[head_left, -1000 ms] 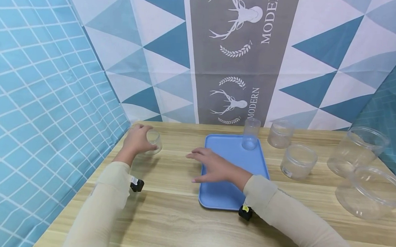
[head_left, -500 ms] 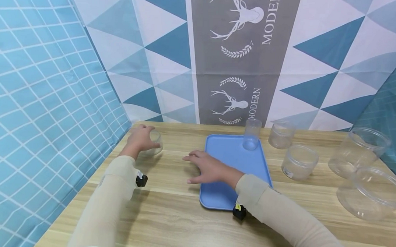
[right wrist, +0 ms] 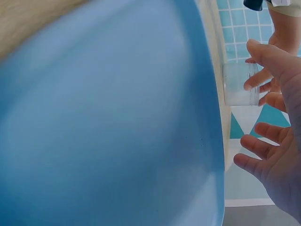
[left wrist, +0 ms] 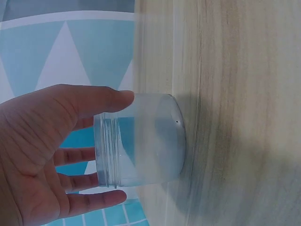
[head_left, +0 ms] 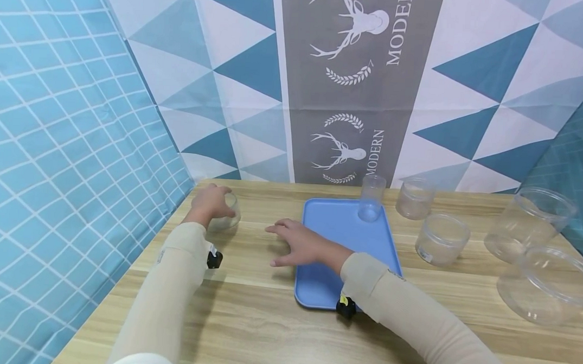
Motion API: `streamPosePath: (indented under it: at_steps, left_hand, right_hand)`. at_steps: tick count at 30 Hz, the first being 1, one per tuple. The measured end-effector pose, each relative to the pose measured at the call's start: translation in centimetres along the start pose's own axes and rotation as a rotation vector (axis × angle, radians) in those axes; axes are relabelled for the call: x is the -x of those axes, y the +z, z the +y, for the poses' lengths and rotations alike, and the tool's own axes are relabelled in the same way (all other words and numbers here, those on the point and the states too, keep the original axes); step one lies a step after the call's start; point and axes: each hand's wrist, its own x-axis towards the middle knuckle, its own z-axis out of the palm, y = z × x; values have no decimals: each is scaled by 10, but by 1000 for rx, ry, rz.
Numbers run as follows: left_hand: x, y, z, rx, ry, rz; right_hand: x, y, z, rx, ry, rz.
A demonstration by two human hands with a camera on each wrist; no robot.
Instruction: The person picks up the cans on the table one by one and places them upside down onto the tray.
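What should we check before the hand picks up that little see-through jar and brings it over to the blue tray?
1. Left hand grips the small clear plastic jar, thumb and fingers round it: ok.
2. Jar standing on the wooden table: ok.
3. Jar has no lid: ok.
4. Bare room on the blue plastic tray in front of the tall clear cup: ok.
5. Right hand lies over the tray's left edge, likely in the way: not ok.
6. Jar empty: cannot tell.
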Motion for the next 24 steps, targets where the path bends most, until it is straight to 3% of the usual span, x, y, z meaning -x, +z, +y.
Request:
streamPosePath:
  at_steps: [13, 24]
  left_hand:
    - [1, -3, 11, -48, 25, -36]
    - [-2, -7, 22, -55, 110, 10]
  right_hand:
    - [-4, -5, -3, -35, 42, 19]
    - [-12, -5, 4, -246, 170, 92]
